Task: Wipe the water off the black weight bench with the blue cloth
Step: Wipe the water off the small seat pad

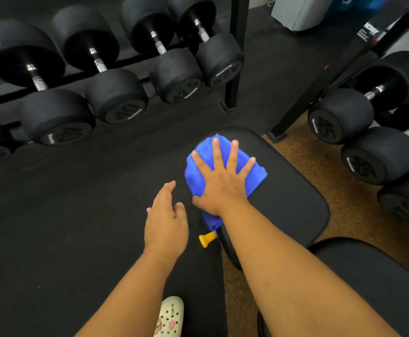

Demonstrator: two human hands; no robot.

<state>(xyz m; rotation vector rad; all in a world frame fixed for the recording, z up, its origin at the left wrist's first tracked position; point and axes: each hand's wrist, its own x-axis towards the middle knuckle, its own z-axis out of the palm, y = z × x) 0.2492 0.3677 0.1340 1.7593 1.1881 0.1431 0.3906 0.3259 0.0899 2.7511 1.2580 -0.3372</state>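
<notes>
The blue cloth point(225, 164) lies bunched on the left far corner of the black weight bench point(293, 193), one end drooping over the pad's left edge beside a yellow knob point(207, 240). No water shows clearly on the matte pad. The right hand point(222, 181) presses flat on the cloth, fingers point(216, 152) spread wide, palm down. The left hand point(165, 220) hovers just left of the bench over the dark rubber floor point(77, 203), fingers loosely open, holding nothing. A white clog point(170, 317) stands below. Racked dumbbells point(115, 93) line the far left, more dumbbells point(368, 132) crowd close to the bench's right side over brown flooring point(344, 195).
</notes>
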